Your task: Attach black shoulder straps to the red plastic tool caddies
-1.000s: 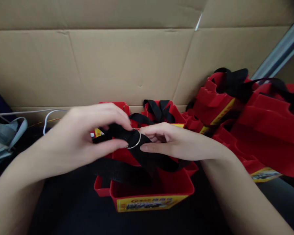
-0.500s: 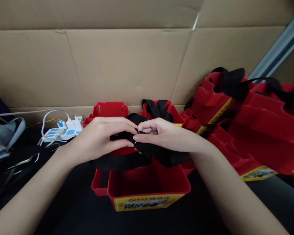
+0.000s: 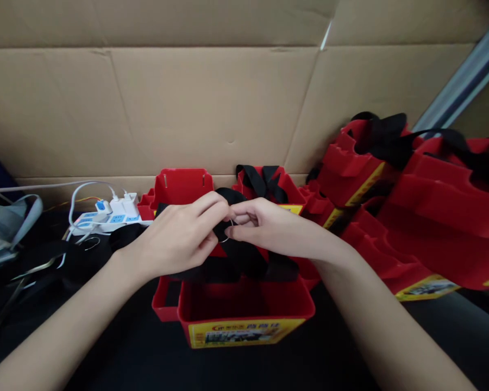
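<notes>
Above a red plastic bin [image 3: 248, 298] with a yellow label, my two hands meet at a thin metal ring [image 3: 228, 237]. The thumb and fingers of my right hand [image 3: 269, 225] pinch the ring from its right side. My left hand [image 3: 187, 233] is closed, its fingertips pressed together at the ring's upper edge; the black strap [image 3: 244, 258] runs beside them, and my fingers partly hide what they pinch. Wide folds of this strap lie across the bin's back part, below my hands.
More red bins [image 3: 440, 212] with black straps are stacked on the right. A red bin [image 3: 183, 184] stands behind my hands by the cardboard wall [image 3: 212, 108]. At left lie a white power strip [image 3: 106, 221] with plugged-in cables, scissors [image 3: 36, 269] and dark straps.
My left hand has turned, its fingers curling from a spread grip to a pinch at the ring. Strap that bulged beneath my right hand now hangs lower across the bin.
</notes>
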A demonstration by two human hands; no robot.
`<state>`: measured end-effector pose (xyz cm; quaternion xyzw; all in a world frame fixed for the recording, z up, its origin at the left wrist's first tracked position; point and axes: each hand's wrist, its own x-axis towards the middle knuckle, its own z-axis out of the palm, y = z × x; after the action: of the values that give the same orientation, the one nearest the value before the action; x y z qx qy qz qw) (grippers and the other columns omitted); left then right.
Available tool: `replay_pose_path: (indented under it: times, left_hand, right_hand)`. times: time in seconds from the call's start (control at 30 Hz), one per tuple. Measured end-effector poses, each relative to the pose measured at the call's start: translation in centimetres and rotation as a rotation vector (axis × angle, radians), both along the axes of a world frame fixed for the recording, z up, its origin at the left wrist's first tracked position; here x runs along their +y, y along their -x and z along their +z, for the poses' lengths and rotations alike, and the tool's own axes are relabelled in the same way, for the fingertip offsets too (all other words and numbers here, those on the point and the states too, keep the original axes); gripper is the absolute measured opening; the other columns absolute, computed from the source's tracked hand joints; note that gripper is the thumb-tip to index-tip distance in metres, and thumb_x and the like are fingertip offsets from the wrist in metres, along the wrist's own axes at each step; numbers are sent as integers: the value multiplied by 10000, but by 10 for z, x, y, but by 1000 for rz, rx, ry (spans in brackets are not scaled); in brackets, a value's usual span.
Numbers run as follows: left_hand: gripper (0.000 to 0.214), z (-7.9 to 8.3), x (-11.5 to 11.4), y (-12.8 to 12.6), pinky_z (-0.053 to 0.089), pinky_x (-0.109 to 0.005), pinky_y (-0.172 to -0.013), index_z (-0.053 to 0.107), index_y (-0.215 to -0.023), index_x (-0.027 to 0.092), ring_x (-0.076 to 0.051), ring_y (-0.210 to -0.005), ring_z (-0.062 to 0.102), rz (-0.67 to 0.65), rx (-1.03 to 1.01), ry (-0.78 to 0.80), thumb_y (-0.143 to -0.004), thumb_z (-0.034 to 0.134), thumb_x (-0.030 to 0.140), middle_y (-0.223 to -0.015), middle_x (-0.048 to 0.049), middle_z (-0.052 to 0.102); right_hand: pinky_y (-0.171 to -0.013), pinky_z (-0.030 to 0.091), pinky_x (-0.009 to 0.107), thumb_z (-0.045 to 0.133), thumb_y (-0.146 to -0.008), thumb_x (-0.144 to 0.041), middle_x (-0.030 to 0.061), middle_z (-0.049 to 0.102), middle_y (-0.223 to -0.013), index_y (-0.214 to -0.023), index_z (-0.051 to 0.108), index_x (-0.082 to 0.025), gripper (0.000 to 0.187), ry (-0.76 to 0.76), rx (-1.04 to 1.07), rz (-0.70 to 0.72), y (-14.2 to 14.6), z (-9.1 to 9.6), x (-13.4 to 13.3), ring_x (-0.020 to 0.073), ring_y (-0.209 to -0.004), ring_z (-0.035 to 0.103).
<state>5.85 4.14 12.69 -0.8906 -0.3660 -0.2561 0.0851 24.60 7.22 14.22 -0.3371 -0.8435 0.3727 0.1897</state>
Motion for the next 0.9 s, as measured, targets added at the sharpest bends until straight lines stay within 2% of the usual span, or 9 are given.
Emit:
replay_pose_path:
  times: [0.1,0.2,0.3,0.37,0.43,0.5,0.57,0.8,0.9]
  left_hand:
    - [282,-6,2,-7,472,-277,-690,497,-993,190,-166,-842,573,-19,-138,-24,-758,400,67,-1060,-50,561]
    - [211,-10,5,-11,476,-238,-621,471,-967,204,-126,-729,565,24,-484,66,-815,372,94,-931,-17,567]
    - [244,-11,5,-12,498,-231,-613,437,-1014,213,-128,-759,584,62,-715,131,-827,338,92,-997,-30,555]
    - [331,-9,3,-11,505,-289,-739,469,-1038,211,-171,-908,576,101,-576,47,-779,348,43,-1072,-47,552]
    - [409,-5,0,-9,468,-358,-851,528,-1047,209,-215,-1029,533,125,-268,-57,-733,359,9,-1107,-54,569]
    - [440,-1,-3,-6,455,-376,-866,567,-1079,218,-233,-1056,524,103,-12,-110,-737,373,21,-1121,-49,598]
    - [466,2,-4,-3,466,-345,-828,567,-1149,243,-222,-1031,552,90,62,-127,-766,382,54,-1123,-30,626]
    - [440,10,7,19,480,-316,-822,630,-1100,257,-203,-949,621,238,-263,142,-752,408,107,-1049,3,681]
    - [454,18,13,43,486,-339,-842,606,-1099,225,-204,-934,621,304,-580,48,-728,393,73,-1014,-9,678]
  right_hand:
    - [-500,260,227,472,-757,-214,-40,376,-646,-704,452,-179,67,-24,11,-15,0,2,-1,77,-561,309]
    - [-470,217,223,464,-754,-214,-50,320,-604,-684,423,-182,87,-2,-3,-34,-1,6,0,74,-535,273]
    - [-468,203,226,451,-752,-210,-50,302,-597,-677,420,-182,85,-24,-16,-50,-3,7,0,74,-531,262]
    - [-471,204,229,442,-739,-197,-49,282,-606,-657,388,-184,99,-67,-22,-60,-3,6,0,73,-533,254]
    - [-468,205,231,433,-736,-201,-48,266,-610,-644,358,-187,120,-93,-49,-73,-2,5,-2,74,-534,248]
    - [-465,208,231,430,-745,-221,-49,272,-608,-650,365,-188,119,-98,-75,-82,-2,6,-5,75,-533,252]
    - [-466,212,229,425,-745,-221,-51,283,-599,-676,398,-190,81,-125,-75,-95,-2,8,-7,75,-529,262]
    - [-472,220,248,439,-724,-229,-28,445,-586,-656,440,-193,77,-279,-254,-242,-6,9,-9,89,-519,366]
    - [-472,228,256,431,-725,-225,-19,471,-583,-633,426,-192,98,-324,-313,-303,-8,7,-6,95,-513,382]
